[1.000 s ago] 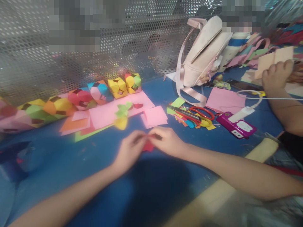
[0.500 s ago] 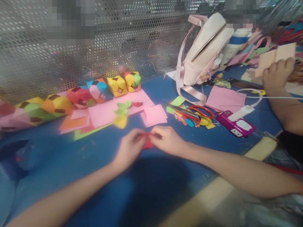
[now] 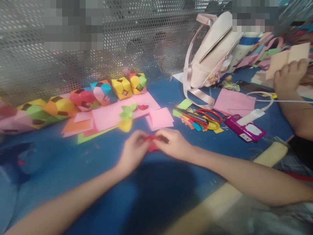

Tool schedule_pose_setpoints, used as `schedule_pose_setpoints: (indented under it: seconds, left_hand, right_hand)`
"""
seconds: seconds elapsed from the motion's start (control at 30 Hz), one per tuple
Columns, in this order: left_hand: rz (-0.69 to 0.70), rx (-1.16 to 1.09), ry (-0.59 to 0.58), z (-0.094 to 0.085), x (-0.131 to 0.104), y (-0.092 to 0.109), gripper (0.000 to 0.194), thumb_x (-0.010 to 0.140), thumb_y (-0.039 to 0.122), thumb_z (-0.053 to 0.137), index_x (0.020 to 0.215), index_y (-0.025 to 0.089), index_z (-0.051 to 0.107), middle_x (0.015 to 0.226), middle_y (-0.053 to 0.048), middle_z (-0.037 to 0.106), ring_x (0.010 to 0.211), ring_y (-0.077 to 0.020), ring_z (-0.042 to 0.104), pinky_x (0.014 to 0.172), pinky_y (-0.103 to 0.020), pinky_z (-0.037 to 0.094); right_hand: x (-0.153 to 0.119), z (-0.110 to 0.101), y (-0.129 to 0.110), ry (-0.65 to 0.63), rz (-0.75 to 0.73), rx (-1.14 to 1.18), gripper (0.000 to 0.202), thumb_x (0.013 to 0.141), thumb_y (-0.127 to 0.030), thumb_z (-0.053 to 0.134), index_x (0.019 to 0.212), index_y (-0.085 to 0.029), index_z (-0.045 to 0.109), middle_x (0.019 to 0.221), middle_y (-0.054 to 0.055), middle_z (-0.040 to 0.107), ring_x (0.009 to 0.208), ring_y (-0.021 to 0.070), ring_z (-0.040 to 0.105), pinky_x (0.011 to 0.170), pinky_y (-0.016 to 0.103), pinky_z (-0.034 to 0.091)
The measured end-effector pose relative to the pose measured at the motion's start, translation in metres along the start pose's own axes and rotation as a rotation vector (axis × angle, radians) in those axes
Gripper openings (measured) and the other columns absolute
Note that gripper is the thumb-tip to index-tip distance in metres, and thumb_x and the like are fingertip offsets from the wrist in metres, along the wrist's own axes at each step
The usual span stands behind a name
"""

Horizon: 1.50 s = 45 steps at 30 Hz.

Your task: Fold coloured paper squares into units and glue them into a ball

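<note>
A small piece of red paper [image 3: 153,143] is pinched between my two hands, low over the blue table. My left hand [image 3: 134,149] grips its left side, and my right hand [image 3: 174,143] has the right side between thumb and fingers. Just beyond them lies a folded pink paper [image 3: 160,118]. Small green and yellow folded pieces [image 3: 126,117] and a small red piece [image 3: 143,107] rest on or beside a large pink sheet [image 3: 105,114]. Blur hides the fine folds of the paper I hold.
Folded paper blocks [image 3: 121,88] line the mesh panel. Scissors [image 3: 207,119] lie on paper scraps, near a purple power strip [image 3: 245,128] and a backpack [image 3: 210,52]. At right another person's hand [image 3: 290,76] holds light paper. A blue tool [image 3: 17,161] is at left.
The red paper between my fingers has changed shape slightly, and my thumbs sit a little differently on it. The whole view has shifted slightly.
</note>
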<state>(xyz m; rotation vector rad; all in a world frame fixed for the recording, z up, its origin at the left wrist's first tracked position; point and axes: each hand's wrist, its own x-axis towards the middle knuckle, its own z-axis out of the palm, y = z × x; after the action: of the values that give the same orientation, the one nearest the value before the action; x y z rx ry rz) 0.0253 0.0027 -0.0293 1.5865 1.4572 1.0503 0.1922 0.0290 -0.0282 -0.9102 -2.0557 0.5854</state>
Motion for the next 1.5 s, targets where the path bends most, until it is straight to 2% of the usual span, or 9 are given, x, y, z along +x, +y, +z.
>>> schedule_pose_setpoints:
  seconds: [0.17,0.4,0.5,0.6,0.77,0.93,1.13,1.3,1.5]
  left_hand:
    - [0.018,-0.007,-0.052,-0.0002,-0.0012,0.0018,0.005,0.078,0.022,0.057,0.081,0.018,0.058,0.075,0.002,0.062,0.066,-0.0107,0.058,0.062,-0.02,0.046]
    - [0.012,-0.015,-0.006,0.0001,-0.001,0.0013,0.004,0.077,0.021,0.055,0.08,0.018,0.058,0.076,0.002,0.063,0.068,-0.0118,0.059,0.062,-0.021,0.047]
    - [0.017,-0.001,-0.04,0.0,-0.0014,0.0019,0.009,0.077,0.021,0.056,0.085,0.018,0.06,0.08,0.001,0.064,0.071,-0.0124,0.06,0.064,-0.022,0.048]
    - [0.022,0.038,-0.041,-0.0006,-0.0025,0.0014,0.007,0.078,0.021,0.055,0.081,0.018,0.061,0.077,0.001,0.065,0.07,-0.0132,0.06,0.064,-0.023,0.048]
    - [-0.003,-0.013,0.026,-0.0011,-0.0026,-0.0021,0.007,0.077,0.022,0.057,0.081,0.017,0.061,0.074,0.001,0.064,0.069,-0.0134,0.06,0.063,-0.023,0.047]
    - [-0.022,-0.047,-0.027,-0.0015,-0.0012,-0.0001,0.009,0.078,0.025,0.057,0.081,0.017,0.061,0.077,0.0,0.064,0.069,-0.0132,0.06,0.063,-0.023,0.047]
    - [-0.025,-0.031,0.005,-0.001,-0.0006,-0.0002,0.011,0.078,0.028,0.058,0.079,0.017,0.06,0.075,-0.001,0.064,0.068,-0.0137,0.061,0.063,-0.024,0.048]
    - [0.011,-0.021,-0.044,-0.0013,-0.0013,0.0027,0.019,0.08,0.032,0.057,0.09,0.018,0.065,0.087,-0.003,0.069,0.077,-0.0161,0.063,0.069,-0.025,0.05]
    - [0.029,0.045,-0.026,-0.0025,-0.0013,0.0037,0.019,0.082,0.033,0.056,0.086,0.018,0.068,0.083,-0.003,0.071,0.075,-0.0169,0.064,0.069,-0.026,0.051]
  right_hand:
    - [-0.0006,0.0008,-0.001,-0.008,-0.054,-0.017,0.017,0.079,-0.011,0.05,0.064,-0.016,0.054,0.06,-0.001,0.055,0.055,0.0091,0.05,0.055,0.02,0.039]
    - [-0.0005,0.0009,-0.0001,0.013,-0.028,-0.034,0.011,0.081,-0.015,0.051,0.071,-0.016,0.056,0.064,0.001,0.057,0.057,0.0103,0.052,0.056,0.021,0.041]
    - [-0.0014,0.0006,0.0005,0.001,-0.081,-0.073,0.016,0.082,-0.013,0.047,0.07,-0.016,0.056,0.065,0.002,0.059,0.059,0.0116,0.054,0.057,0.022,0.041]
    - [-0.0021,0.0001,-0.0002,-0.006,-0.12,-0.07,0.013,0.084,-0.016,0.048,0.074,-0.017,0.057,0.069,0.003,0.061,0.063,0.0125,0.055,0.06,0.023,0.043]
    - [-0.0011,0.0001,-0.0016,0.037,-0.043,-0.019,0.01,0.082,-0.017,0.051,0.073,-0.017,0.054,0.066,0.001,0.059,0.058,0.0105,0.054,0.056,0.021,0.043]
    - [-0.0004,0.0004,-0.0008,0.037,-0.057,-0.035,0.017,0.084,-0.015,0.049,0.068,-0.016,0.054,0.063,0.001,0.058,0.057,0.01,0.053,0.056,0.02,0.042]
    - [-0.0002,-0.0003,0.0006,0.037,-0.051,-0.021,0.011,0.083,-0.016,0.052,0.073,-0.017,0.057,0.069,0.002,0.062,0.061,0.0111,0.056,0.059,0.021,0.044]
    - [-0.0002,-0.0008,0.0013,0.031,-0.089,-0.007,0.015,0.085,-0.014,0.05,0.073,-0.017,0.059,0.07,0.003,0.064,0.065,0.012,0.059,0.064,0.023,0.046]
    - [-0.0003,-0.0009,0.0007,0.032,-0.013,-0.001,0.013,0.082,-0.015,0.052,0.072,-0.016,0.059,0.066,0.001,0.063,0.059,0.0111,0.057,0.058,0.022,0.044]
